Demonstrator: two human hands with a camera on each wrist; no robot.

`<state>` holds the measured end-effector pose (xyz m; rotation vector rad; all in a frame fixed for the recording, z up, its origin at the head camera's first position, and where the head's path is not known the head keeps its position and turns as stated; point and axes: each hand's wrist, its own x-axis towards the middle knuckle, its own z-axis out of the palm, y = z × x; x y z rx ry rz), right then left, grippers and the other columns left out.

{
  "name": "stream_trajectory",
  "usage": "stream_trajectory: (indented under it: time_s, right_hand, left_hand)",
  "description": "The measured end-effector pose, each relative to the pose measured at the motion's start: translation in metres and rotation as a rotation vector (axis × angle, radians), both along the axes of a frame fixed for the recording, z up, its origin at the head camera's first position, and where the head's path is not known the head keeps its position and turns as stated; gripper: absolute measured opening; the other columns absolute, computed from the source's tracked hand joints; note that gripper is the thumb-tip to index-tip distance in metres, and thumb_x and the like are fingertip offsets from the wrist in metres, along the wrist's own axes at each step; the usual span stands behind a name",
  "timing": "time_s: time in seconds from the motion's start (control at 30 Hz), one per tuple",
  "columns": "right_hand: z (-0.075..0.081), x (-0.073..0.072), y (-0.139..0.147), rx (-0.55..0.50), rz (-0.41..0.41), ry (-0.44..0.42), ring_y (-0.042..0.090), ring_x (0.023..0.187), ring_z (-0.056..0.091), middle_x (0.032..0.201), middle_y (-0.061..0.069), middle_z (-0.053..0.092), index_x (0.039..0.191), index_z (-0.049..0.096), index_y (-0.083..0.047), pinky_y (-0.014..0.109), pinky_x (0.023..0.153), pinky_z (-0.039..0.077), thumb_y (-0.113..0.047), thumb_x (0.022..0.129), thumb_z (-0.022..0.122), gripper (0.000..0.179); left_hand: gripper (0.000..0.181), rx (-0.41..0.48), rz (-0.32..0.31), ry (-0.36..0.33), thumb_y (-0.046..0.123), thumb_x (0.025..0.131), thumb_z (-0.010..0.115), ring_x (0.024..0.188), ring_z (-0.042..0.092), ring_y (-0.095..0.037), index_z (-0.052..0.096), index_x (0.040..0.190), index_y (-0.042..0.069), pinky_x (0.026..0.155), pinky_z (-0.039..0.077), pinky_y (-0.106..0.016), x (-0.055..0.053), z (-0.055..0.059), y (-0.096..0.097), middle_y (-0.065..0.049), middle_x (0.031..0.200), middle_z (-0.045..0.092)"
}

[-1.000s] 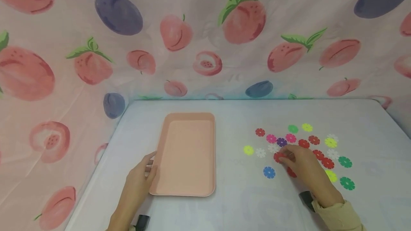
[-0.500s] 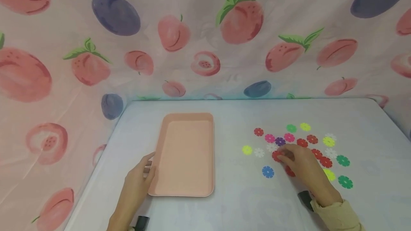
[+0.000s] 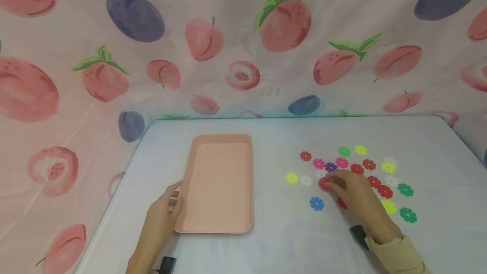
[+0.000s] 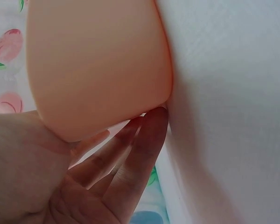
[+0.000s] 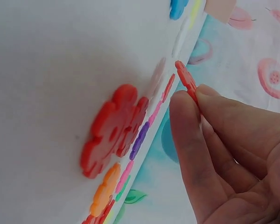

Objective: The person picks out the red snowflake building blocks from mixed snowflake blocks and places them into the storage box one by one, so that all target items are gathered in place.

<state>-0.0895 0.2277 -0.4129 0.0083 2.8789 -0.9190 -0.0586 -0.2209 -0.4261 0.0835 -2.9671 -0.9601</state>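
The left hand [image 3: 161, 215] holds the left side of a shallow peach-coloured tray [image 3: 214, 226], thumb at its rim. In the left wrist view its fingertips [image 4: 155, 119] meet the outside of the tray wall [image 4: 102, 79]. Over at the right, the right hand [image 3: 355, 193] pinches a red flower-shaped plastic disc [image 3: 324, 184] between thumb and fingers. From the right wrist camera, this disc [image 5: 186, 80] shows edge-on, raised above the tabletop. More red discs [image 5: 113, 133] lie just below the hand, beside an orange one [image 5: 105, 189].
Several flower discs lie scattered around the right hand, among them a blue disc [image 3: 316, 203], a yellow disc [image 3: 291, 177], a purple disc [image 3: 331, 167] and a green disc [image 3: 408, 215]. A fruit-patterned cloth [image 3: 243, 45] hangs behind the white table [image 3: 281, 240].
The right hand has shifted slightly left with the red disc between its fingers. The left hand stays at the tray's side. The whole head view has drifted a little.
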Motion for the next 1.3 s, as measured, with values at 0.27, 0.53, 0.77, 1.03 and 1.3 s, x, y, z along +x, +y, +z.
stream_trajectory:
  time_s: [0.27,0.53,0.77,1.03,1.3]
  right_hand:
    - [0.002,-0.001,-0.005,-0.004,0.017,0.053,0.031,0.099,0.066,0.107,0.013,0.072,0.115,0.071,-0.006,0.043,0.081,0.061,-0.018,0.084,0.08,0.034]
    - [0.007,-0.005,-0.012,-0.02,0.046,0.077,0.032,0.101,0.067,0.108,0.011,0.073,0.114,0.072,-0.008,0.044,0.083,0.061,-0.017,0.086,0.079,0.03]
    - [0.01,-0.008,-0.021,-0.044,0.06,0.064,0.03,0.102,0.067,0.108,0.009,0.073,0.115,0.071,-0.008,0.045,0.086,0.06,-0.018,0.087,0.078,0.03]
    - [0.014,-0.012,-0.032,-0.075,0.068,0.057,0.028,0.1,0.068,0.106,0.007,0.074,0.114,0.071,-0.008,0.044,0.085,0.06,-0.016,0.087,0.077,0.029]
    - [0.015,-0.014,-0.043,-0.082,0.102,0.088,0.027,0.098,0.068,0.105,0.007,0.074,0.111,0.072,-0.007,0.043,0.084,0.06,-0.011,0.087,0.077,0.025]
  left_hand:
    - [0.048,0.002,-0.002,0.004,0.011,0.099,0.059,0.1,0.069,-0.033,0.047,0.145,0.012,0.077,0.061,-0.042,0.0,0.0,0.0,-0.018,0.12,0.067]
    - [0.047,-0.001,0.0,0.002,0.011,0.099,0.059,0.099,0.07,-0.033,0.047,0.145,0.012,0.076,0.061,-0.042,0.0,0.001,0.0,-0.018,0.12,0.067]
    - [0.047,0.003,-0.011,0.01,0.01,0.099,0.06,0.098,0.07,-0.032,0.047,0.145,0.011,0.075,0.061,-0.041,0.0,0.0,-0.001,-0.019,0.12,0.067]
    - [0.048,0.001,-0.006,0.008,0.011,0.099,0.06,0.099,0.07,-0.034,0.047,0.145,0.012,0.077,0.061,-0.042,0.0,0.0,-0.001,-0.018,0.12,0.067]
    - [0.048,-0.006,-0.003,0.016,0.01,0.099,0.06,0.099,0.07,-0.033,0.047,0.145,0.011,0.077,0.061,-0.042,0.0,-0.001,0.0,-0.019,0.119,0.067]
